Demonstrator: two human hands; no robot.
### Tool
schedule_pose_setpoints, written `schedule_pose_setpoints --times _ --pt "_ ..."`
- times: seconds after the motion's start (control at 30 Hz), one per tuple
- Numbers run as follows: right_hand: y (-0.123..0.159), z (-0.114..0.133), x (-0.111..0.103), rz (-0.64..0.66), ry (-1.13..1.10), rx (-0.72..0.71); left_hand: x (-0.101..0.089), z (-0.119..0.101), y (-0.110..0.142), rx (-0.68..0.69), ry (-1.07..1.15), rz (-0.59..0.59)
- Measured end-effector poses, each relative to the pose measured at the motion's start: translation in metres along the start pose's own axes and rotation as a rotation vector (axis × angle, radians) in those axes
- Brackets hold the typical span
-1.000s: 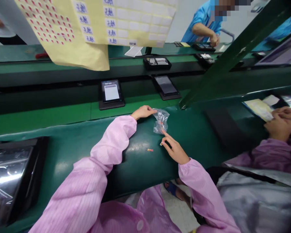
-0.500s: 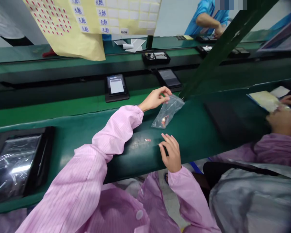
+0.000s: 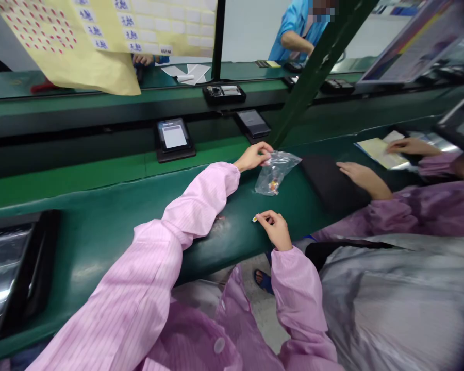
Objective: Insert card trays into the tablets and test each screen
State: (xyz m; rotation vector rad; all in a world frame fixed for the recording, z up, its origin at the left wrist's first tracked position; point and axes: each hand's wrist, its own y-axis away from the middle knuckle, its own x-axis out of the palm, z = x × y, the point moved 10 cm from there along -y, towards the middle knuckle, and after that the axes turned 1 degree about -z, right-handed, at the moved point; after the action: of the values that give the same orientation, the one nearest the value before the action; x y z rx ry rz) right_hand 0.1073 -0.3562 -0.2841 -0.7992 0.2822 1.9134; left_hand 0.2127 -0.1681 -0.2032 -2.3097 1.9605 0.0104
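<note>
My left hand (image 3: 257, 155) pinches the top corner of a clear zip bag (image 3: 278, 167) above the green bench mat (image 3: 239, 242). Small orange and white pieces (image 3: 274, 184) lie in the bottom of the bag. Nearer to me, my right hand (image 3: 276, 229) holds a tiny white and yellow piece (image 3: 255, 219) between thumb and fingertips; it looks like a small sticker, but its kind is too small to be sure of. A little red piece (image 3: 219, 218) rests on the mat, partly hidden by my left sleeve.
Tablets in dark cases (image 3: 174, 136) lie on the line beyond the bench, beside a second tablet (image 3: 253, 123). A slanted green post (image 3: 320, 67) rises past the bag. At right, a co-worker's hand (image 3: 365, 180) touches a black case (image 3: 328, 188). Film-covered devices (image 3: 7, 268) stand at left.
My right hand has gone from empty, with spread fingers, to pinching the small white and yellow piece. My left hand still holds the bag. The co-worker's hand has come onto the black case.
</note>
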Motion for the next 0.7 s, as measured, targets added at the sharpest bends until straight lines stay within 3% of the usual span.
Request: schedule_pose_setpoints --times 0.1,0.2,0.33,0.47,0.53,0.63,0.7 --pt "-0.006 -0.013 0.004 0.015 0.085 0.009 -0.016 0.01 0.003 0.007 -0.03 0.01" --pt "-0.018 -0.018 -0.009 -0.042 0.145 0.008 -0.027 0.005 0.002 0.041 -0.056 0.022" --pt "-0.048 0.001 -0.053 -0.153 0.15 -0.059 -0.019 -0.012 -0.002 0.122 -0.148 0.156" --pt "-0.092 0.039 -0.102 -0.249 0.032 -0.211 0.0 -0.029 0.001 0.223 -0.255 0.339" --pt "-0.117 0.05 -0.1 -0.109 -0.095 -0.25 0.009 -0.035 0.003 0.24 -0.29 0.404" --pt "-0.141 0.051 -0.073 0.196 -0.208 -0.2 0.019 -0.041 0.005 0.228 -0.344 0.476" --pt "-0.147 0.047 -0.066 0.23 -0.237 -0.177 0.024 -0.042 0.006 0.222 -0.404 0.502"
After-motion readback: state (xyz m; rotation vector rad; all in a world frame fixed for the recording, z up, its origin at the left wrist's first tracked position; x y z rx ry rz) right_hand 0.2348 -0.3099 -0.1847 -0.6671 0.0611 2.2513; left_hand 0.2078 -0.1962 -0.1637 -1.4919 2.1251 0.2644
